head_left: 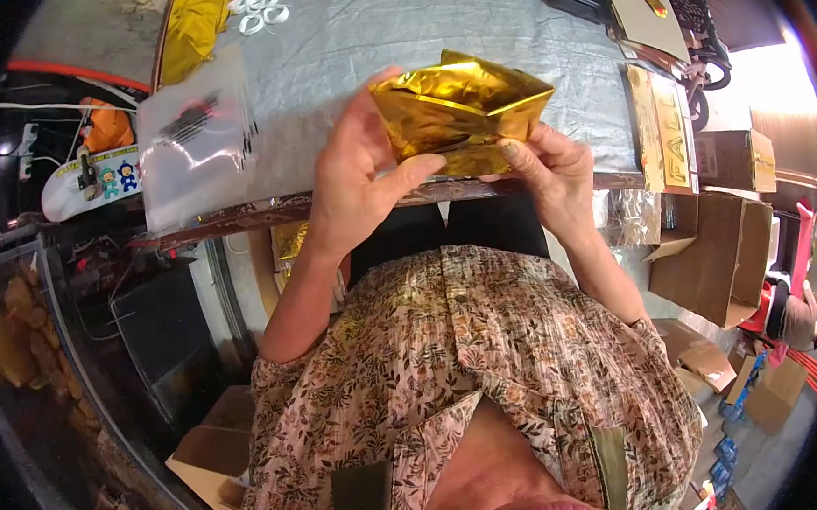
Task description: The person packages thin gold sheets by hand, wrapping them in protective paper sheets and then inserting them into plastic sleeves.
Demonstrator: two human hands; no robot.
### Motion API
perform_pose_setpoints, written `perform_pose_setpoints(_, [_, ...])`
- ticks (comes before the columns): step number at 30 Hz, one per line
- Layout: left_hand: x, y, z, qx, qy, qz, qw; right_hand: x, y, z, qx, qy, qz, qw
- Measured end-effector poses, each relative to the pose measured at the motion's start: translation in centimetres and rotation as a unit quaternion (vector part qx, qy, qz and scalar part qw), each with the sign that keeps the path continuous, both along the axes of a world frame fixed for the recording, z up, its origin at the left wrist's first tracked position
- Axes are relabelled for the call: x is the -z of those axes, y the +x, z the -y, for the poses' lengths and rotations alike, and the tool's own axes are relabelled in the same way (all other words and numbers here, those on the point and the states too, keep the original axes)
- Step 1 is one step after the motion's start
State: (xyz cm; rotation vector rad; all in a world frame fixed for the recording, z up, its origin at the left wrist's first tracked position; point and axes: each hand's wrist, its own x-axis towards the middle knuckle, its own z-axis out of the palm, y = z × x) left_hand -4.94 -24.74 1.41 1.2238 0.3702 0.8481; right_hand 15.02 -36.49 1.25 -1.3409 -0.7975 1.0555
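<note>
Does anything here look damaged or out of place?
Mainly the table edge: at the left, below the clear plastic, its reddish-brown surface looks chipped and worn. At the right, open boxes sit untidily at different angles. The gold foil in both hands is creased, but I can't see a tear.

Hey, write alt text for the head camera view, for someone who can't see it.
A person's left hand and right hand hold a folded piece of shiny gold foil near the edge of a gray-covered table. Clear plastic packaging lies at the table's left, and cardboard boxes sit off to its right.
</note>
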Motion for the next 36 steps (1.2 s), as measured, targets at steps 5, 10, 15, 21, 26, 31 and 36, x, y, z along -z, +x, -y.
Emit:
perform_pose_setpoints(5, [-1.9,0.3,-1.6,-0.098,0.15,0.065,0.982,0.4,-0.5,0.3,-0.001,0.058,0.029,0.998])
perform_pose_setpoints(10, [-3.2,-0.5,-2.4,-0.131,0.293,-0.025,0.947,0.6,-0.8,0.2,-0.002,0.068,0.04,0.997])
perform_pose_setpoints(15, [-4.0,-0.6,-1.8,-0.18,0.309,-0.12,0.926,0.5,-1.0,0.1,-0.001,0.081,0.041,0.996])
perform_pose_setpoints(21, [-4.2,-0.9,-2.1,-0.175,0.357,-0.133,0.908,0.9,-0.9,0.1,-0.003,0.086,0.069,0.994])
perform_pose_setpoints(26, [-4.2,-1.8,-2.1,-0.127,0.314,-0.159,0.927,1.0,-0.9,0.1,-0.008,0.077,0.082,0.994])
perform_pose_setpoints(31, [-3.6,-1.4,-2.8,-0.152,0.236,-0.142,0.949,1.1,-0.2,-0.3,-0.002,0.084,0.114,0.99])
perform_pose_setpoints(36, [-3.6,-1.1,-5.3,-0.118,0.292,-0.229,0.921,0.2,3.2,-3.7,-0.05,0.176,0.274,0.944])
